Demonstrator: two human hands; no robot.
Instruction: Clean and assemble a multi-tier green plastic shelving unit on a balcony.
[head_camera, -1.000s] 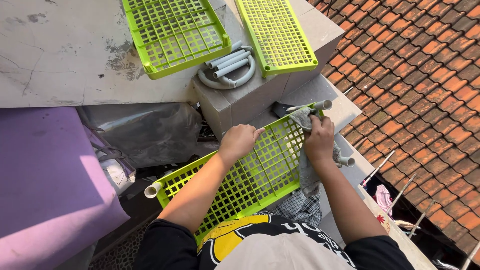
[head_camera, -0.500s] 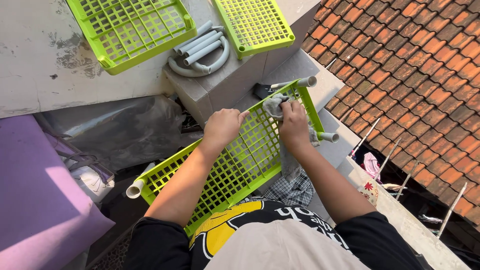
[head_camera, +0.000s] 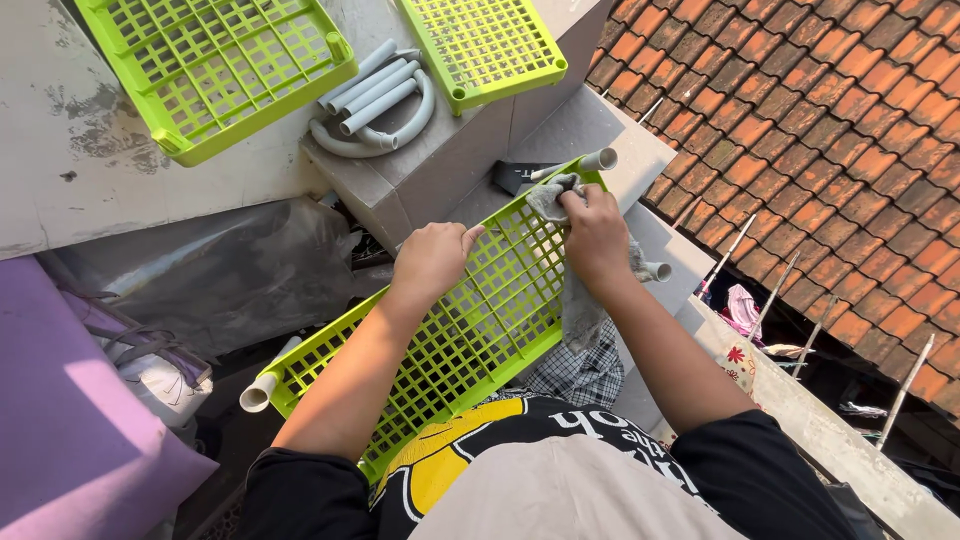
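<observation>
Head view, left to right. Purple cushion (head_camera: 60, 400) at 8 o'clock. Lime-green grid shelf (head_camera: 215, 70) lies flat on the grey concrete ledge (head_camera: 60, 180) at 11 o'clock; bundle of grey pipes (head_camera: 375, 100) just right of it, then a second green grid panel (head_camera: 485, 45) at 12 o'clock. Centre: green lattice rack (head_camera: 440, 330), tilted, running from 7 o'clock up to 1 o'clock, white tube ends at its corners. Left hand (head_camera: 432, 262) rests on its upper face, fingers curled together, gripping nothing visible. Right hand (head_camera: 597, 235), fingers clamped on a grey rag (head_camera: 580, 310), presses it against the rack's far corner. Terracotta roof tiles (head_camera: 820, 130) at 3 o'clock.
</observation>
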